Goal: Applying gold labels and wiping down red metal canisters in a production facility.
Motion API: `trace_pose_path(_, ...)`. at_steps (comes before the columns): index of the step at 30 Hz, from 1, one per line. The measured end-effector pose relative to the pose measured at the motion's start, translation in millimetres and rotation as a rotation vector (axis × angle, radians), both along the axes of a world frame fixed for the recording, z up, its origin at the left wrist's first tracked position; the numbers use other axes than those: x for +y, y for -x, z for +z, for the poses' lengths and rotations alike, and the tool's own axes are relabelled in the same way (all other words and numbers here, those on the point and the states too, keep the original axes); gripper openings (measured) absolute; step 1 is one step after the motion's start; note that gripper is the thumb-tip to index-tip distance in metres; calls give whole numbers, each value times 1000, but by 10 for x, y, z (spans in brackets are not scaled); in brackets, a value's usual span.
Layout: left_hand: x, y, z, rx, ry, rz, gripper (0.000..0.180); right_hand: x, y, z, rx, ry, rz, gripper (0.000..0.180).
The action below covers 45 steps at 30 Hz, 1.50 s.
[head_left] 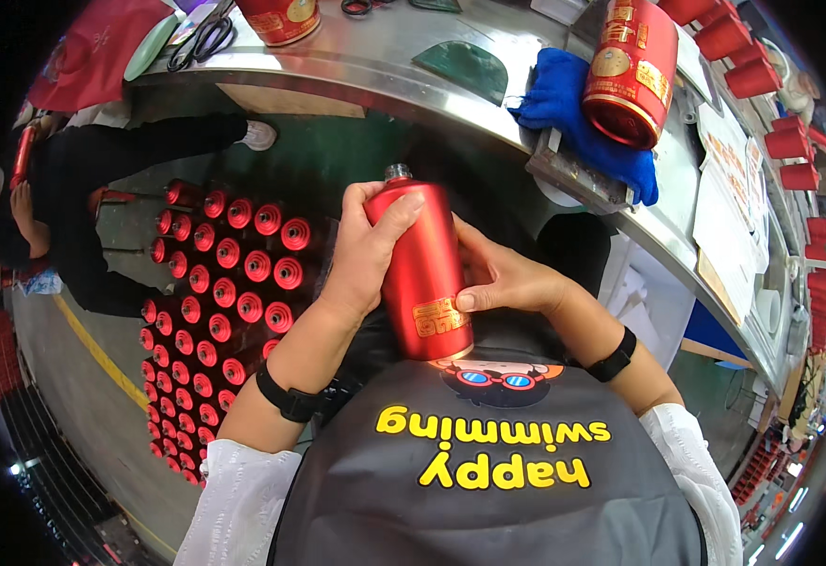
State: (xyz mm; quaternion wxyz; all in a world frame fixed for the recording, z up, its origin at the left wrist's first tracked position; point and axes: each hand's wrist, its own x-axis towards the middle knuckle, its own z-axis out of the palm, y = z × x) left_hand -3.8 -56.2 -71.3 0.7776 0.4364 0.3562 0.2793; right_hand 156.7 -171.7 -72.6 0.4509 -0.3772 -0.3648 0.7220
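Note:
A shiny red bottle [422,255] with a bare, clear-looking neck leans in front of my body, its base toward my dark apron [488,514]. My left hand [366,247] is closed around its upper part, thumb lying across the shoulder. On the bottle's right side my right hand [512,275] grips lower down. Its thumb presses beside a gold printed patch [439,318], while its other fingers are partly hidden behind the bottle.
Several red bottles [220,325] stand in rows at left. Ahead runs a metal workbench [375,71] with scissors [204,40], a green sheet [463,71], a blue cloth [559,94] and a red-gold can [630,71]. Another person's dark-clad leg [163,141] stretches out at left.

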Motion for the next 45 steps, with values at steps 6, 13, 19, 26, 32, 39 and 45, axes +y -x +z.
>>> trace_pose_path(6, -12, -16, 17, 67, -129, -30, 47, -94, 110, -29, -626, -170, -99, 129)
trace_pose_path(13, -11, -59, -12, 105, -215, -43, 46, -24, 365, 297, -780, 78, -250, 119)
trace_pose_path(19, -19, -27, -60, 152, -180, -27, 47, -87, 172, -180, -413, -34, -285, 104)
trace_pose_path(26, -22, -28, -39, 175, -301, -55, 52, -120, 168, 206, -689, -1, -63, 127)
trace_pose_path(32, -9, -38, -81, 294, -392, -58, 55, -24, 369, 188, -781, -26, -289, 121)
trace_pose_path(39, 12, -22, -121, 236, -411, -25, 60, 38, 256, -34, -29, 161, -330, 102)
trace_pose_path(45, 41, -6, -69, 214, -333, -26, 57, 112, 285, -25, 51, 173, -321, 98)
